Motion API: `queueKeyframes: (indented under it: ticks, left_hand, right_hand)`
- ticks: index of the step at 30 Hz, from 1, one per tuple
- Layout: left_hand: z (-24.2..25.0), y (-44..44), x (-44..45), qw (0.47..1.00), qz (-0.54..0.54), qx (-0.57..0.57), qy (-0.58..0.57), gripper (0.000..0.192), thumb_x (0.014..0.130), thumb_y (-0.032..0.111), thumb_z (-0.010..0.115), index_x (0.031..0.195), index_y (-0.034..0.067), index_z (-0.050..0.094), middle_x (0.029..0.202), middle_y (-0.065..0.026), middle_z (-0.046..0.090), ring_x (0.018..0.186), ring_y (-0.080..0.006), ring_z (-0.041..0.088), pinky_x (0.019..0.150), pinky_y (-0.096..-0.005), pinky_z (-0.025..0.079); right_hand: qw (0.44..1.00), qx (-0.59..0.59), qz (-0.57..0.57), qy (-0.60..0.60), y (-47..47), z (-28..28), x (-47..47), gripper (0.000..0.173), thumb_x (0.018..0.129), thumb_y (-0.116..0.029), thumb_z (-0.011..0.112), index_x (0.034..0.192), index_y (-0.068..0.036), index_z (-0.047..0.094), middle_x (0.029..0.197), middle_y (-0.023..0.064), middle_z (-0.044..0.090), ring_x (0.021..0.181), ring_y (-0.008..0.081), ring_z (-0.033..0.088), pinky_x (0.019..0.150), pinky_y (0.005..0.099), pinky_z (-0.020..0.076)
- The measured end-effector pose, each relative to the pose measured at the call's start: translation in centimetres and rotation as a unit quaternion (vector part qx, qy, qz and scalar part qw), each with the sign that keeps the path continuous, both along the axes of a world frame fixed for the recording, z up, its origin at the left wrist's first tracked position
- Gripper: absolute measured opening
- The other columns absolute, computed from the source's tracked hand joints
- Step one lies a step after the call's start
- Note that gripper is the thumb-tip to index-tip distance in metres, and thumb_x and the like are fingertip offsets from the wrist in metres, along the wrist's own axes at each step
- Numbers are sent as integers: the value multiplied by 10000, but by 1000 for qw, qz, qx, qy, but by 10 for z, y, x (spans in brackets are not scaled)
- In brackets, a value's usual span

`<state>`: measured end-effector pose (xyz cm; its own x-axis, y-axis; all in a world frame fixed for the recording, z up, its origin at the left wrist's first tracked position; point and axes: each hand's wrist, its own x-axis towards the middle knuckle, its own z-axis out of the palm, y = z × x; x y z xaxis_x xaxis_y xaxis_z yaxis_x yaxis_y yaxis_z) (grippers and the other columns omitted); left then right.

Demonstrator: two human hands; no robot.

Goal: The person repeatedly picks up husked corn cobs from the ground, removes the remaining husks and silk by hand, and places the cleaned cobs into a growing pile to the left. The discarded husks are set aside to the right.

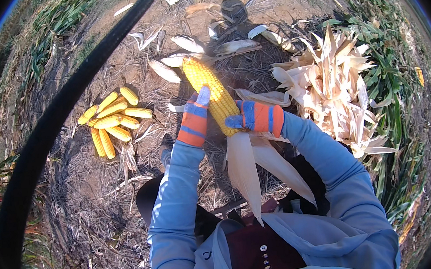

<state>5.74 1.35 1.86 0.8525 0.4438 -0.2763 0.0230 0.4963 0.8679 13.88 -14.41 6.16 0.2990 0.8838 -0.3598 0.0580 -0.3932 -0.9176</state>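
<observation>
Both my hands wear orange and blue striped gloves. My left hand [196, 115] grips the side of a yellow ear of corn [211, 92], its thumb lying across the kernels. Lower down, my right hand [254, 117] holds the same ear near its base, with the thumb pressed on the front. The ear tilts, its tip pointing up and to the left. Pale, dry husk leaves [244, 170] are peeled back and hang from the base towards my lap. The fingers behind the ear are hidden.
A pile of husked corn ears [111, 121] lies on the ground to the left. At the right stands a large heap of dry husks [331, 88], beside green stalks [382, 64]. Several ears in pale husk [187, 44] lie ahead. A black strap [67, 94] crosses the view's left side.
</observation>
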Motion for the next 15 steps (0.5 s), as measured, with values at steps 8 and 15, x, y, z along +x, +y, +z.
queueKeyframes:
  ticks: [8, 15]
  left_hand:
    - [2, 16, 4, 909, 54, -358, -208, 693, 811, 637, 355, 1156, 44, 452, 1021, -149, 572, 936, -307, 545, 824, -418, 448]
    - [8, 54, -18, 874, 162, 456, -42, 238, 871, 202, 490, 1029, 34, 549, 937, -106, 584, 841, -214, 558, 724, -306, 450]
  right_hand:
    - [987, 77, 98, 104, -9, -14, -3, 480, 817, -373, 586, 1126, -14, 511, 949, 74, 615, 826, 117, 562, 747, 286, 454]
    - [969, 131, 133, 163, -13, -7, -14, 520, 818, -347, 593, 1190, -11, 457, 1010, 67, 593, 856, 111, 551, 763, 272, 450]
